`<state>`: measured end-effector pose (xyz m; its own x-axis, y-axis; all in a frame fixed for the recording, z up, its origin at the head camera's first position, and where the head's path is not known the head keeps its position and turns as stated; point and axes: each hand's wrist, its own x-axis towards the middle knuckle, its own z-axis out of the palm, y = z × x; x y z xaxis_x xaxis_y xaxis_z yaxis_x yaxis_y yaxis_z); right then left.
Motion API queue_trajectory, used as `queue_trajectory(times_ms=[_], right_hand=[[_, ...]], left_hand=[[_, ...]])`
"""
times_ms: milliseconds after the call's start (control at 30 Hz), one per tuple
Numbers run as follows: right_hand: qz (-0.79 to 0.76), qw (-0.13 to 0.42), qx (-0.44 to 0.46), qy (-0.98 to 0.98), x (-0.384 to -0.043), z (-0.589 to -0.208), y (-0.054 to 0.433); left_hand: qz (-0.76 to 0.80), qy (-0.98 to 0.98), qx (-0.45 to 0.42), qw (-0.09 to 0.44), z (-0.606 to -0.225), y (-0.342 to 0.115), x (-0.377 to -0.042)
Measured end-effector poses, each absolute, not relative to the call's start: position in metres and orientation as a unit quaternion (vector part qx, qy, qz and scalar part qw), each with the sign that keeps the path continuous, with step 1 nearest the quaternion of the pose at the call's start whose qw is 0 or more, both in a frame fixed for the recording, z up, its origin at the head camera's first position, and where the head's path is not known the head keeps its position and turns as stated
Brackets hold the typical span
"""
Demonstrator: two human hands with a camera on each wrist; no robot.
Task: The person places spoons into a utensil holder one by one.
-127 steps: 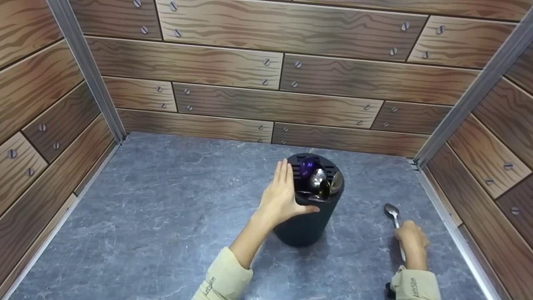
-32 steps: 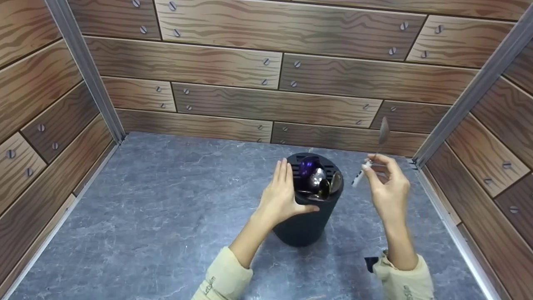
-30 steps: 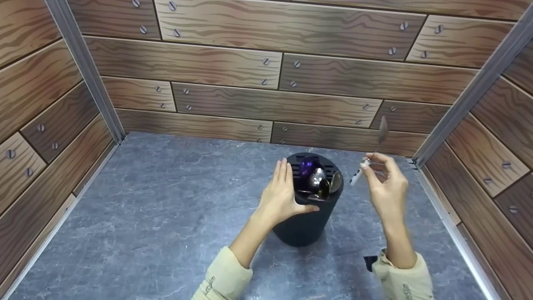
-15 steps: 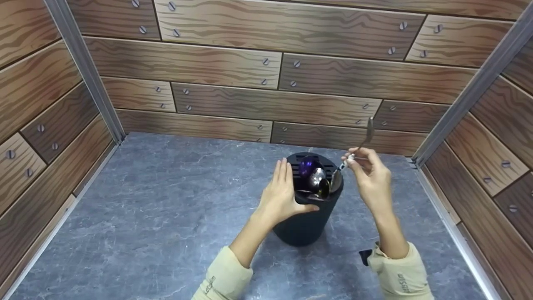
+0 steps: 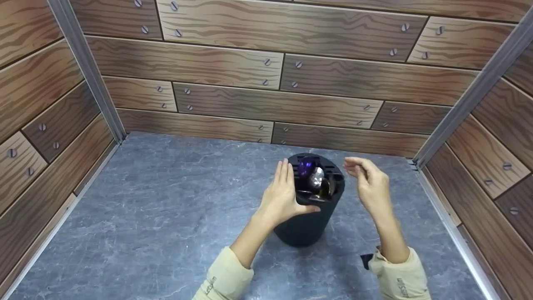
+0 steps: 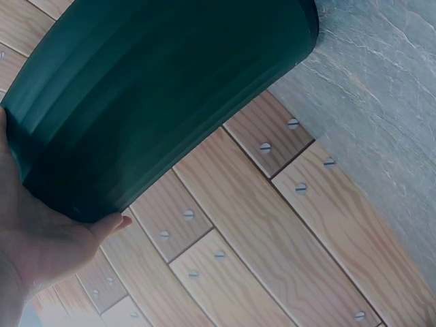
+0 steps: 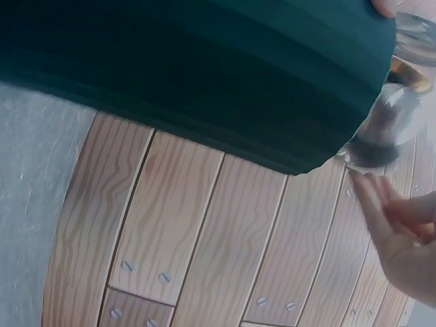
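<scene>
A dark green-black cylindrical utensil holder (image 5: pixel 306 223) with a slotted top stands upright on the grey surface. Spoon bowls rise from its top: a purple spoon (image 5: pixel 307 166), a silver spoon (image 5: pixel 317 177), and darker ones crowded at the right rim. My left hand (image 5: pixel 278 198) rests against the holder's upper left side, fingers straight, thumb stretched across the near side. In the left wrist view, the left thumb (image 6: pixel 109 226) lies along the holder's edge. Just right of the rim, my right hand (image 5: pixel 370 181) is raised with loosely bent fingers and nothing in them.
Wood-patterned panels (image 5: pixel 229 98) enclose the back and both sides, with grey metal strips (image 5: pixel 466 96) at the corners. The marbled grey tabletop (image 5: pixel 166 208) stretches out left of the holder. A small black piece (image 5: pixel 366 261) hangs at my right cuff.
My right hand picked a spoon off the table at the right, carried it handle-down to the holder's right rim, and has let it go. My left hand has stayed on the holder.
</scene>
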<state>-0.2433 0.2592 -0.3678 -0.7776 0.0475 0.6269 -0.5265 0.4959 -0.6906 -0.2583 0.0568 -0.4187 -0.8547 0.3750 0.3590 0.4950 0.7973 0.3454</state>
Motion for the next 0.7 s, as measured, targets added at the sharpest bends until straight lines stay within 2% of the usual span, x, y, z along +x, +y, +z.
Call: queue_trajectory(times_ms=[433,700], right_hand=[[0.464,0.287,0.109,-0.831,-0.236,-0.385,0.275],[0.431,0.301,0.081,-0.847,-0.232,-0.393,0.287]], left_hand=[[-0.23,-0.929,-0.246,0.153,-0.423,0.056,-0.258],[-0.273,-0.917,-0.257,0.135,-0.427,0.041,-0.256]])
